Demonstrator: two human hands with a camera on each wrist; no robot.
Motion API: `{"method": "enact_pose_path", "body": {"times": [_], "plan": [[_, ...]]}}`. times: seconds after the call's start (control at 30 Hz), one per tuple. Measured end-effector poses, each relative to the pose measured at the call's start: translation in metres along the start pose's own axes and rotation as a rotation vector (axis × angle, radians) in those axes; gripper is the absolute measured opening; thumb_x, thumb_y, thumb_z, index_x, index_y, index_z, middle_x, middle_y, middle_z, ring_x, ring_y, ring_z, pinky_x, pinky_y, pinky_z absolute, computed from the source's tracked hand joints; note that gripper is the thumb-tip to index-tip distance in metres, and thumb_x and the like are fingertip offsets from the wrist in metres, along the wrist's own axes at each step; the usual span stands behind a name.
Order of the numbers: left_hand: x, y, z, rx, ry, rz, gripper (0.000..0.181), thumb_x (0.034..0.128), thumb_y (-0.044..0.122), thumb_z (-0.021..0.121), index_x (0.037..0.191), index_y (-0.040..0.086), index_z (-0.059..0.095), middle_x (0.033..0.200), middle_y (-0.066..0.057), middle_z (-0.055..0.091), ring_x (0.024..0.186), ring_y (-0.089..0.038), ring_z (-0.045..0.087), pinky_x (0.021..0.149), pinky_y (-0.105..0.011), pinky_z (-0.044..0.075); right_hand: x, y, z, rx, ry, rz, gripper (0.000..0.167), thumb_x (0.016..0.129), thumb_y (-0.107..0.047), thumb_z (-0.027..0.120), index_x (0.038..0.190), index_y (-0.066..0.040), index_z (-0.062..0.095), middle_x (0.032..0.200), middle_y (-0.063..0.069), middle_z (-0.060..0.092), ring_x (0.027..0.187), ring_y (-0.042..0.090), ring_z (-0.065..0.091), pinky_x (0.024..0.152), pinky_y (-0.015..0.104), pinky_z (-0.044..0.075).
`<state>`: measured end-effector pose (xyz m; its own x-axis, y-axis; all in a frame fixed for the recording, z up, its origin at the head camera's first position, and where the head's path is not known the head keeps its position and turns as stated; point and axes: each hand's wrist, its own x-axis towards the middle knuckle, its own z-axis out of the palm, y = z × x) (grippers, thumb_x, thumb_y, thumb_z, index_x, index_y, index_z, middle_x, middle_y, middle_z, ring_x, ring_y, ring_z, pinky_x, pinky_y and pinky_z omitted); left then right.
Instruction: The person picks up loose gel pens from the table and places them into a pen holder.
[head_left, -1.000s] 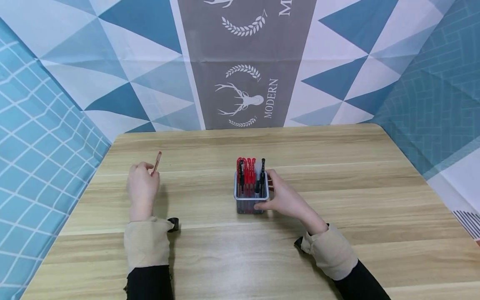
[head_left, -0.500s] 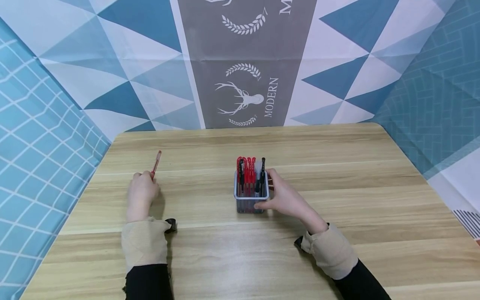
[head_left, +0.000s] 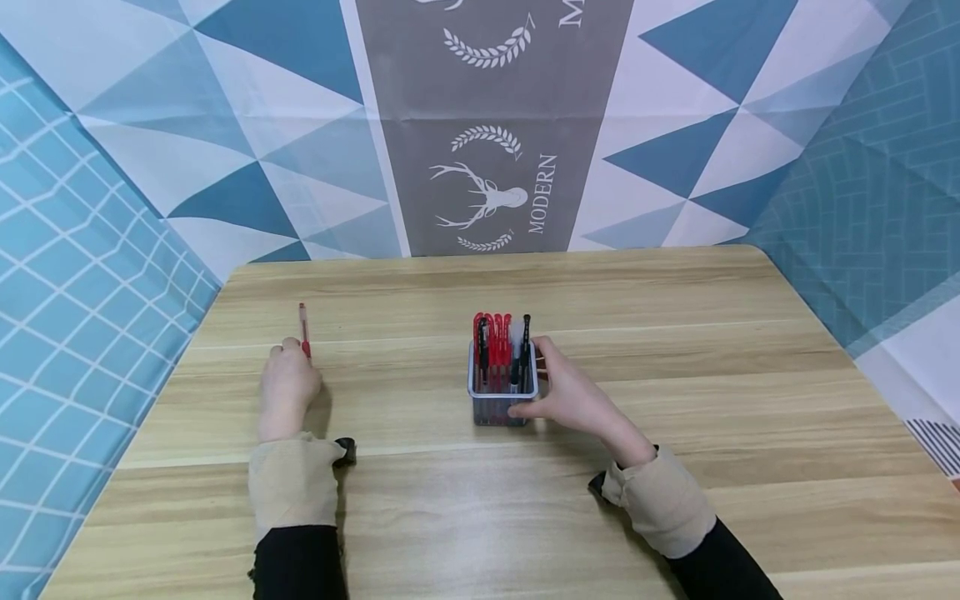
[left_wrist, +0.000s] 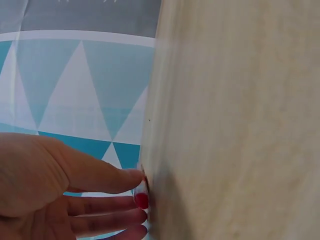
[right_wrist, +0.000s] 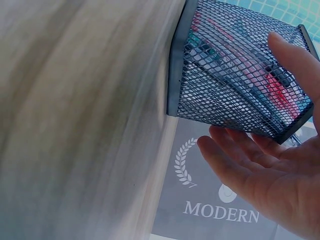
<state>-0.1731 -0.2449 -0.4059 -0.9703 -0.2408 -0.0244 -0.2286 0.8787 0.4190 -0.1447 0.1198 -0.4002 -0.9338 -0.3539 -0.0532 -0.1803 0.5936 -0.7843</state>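
On the left side of the table, my left hand (head_left: 289, 383) pinches a clear-barrelled red pen (head_left: 303, 323) low at the tabletop. The pen points away from me; its red end (left_wrist: 142, 201) shows between thumb and fingers in the left wrist view. A square mesh pen holder (head_left: 497, 412) stands upright at mid-table. My right hand (head_left: 566, 398) holds it from the right, thumb on the near side and fingers around the far side. Several red and black pens (head_left: 495, 346) stand inside the mesh, partly hidden by it.
Wood-grain table (head_left: 420, 508) lies under both hands. A patterned cloth (head_left: 495, 108) with a deer print hangs behind its far edge. Blue patterned cloth (head_left: 90, 275) borders the left side, and another (head_left: 885, 192) the right.
My left hand has lowered the pen toward the tabletop and drawn slightly back. The pen has swung from leaning right to pointing almost straight ahead. My right hand and the pen holder stay put.
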Motion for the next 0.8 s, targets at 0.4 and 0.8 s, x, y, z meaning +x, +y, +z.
{"method": "enact_pose_path", "body": {"times": [0.4,0.8], "plan": [[-0.0011,-0.0027,0.0025,-0.006,0.027,-0.009,0.022,0.0788,-0.003,0.045,0.095,-0.018,0.045,0.091,-0.035,0.046,0.087,-0.049,0.047,0.075,-0.054,0.04,0.0003,-0.0009,0.0001,-0.001,0.0,0.011,0.083,0.063,-0.024,0.082,0.129,-0.013,0.032,0.118,0.004,0.053,0.112,0.023,0.05,0.095,0.041,0.042],[-0.0053,-0.0002,-0.0019,0.04,0.005,-0.099,0.006,0.072,-0.002,0.049,0.066,-0.004,0.05,0.071,-0.024,0.051,0.064,-0.033,0.048,0.054,-0.04,0.043,0.0005,0.0003,0.0009,0.0,-0.001,0.0,0.082,0.063,-0.023,0.082,0.128,-0.012,0.032,0.118,0.005,0.053,0.113,0.023,0.05,0.096,0.041,0.04]]}}
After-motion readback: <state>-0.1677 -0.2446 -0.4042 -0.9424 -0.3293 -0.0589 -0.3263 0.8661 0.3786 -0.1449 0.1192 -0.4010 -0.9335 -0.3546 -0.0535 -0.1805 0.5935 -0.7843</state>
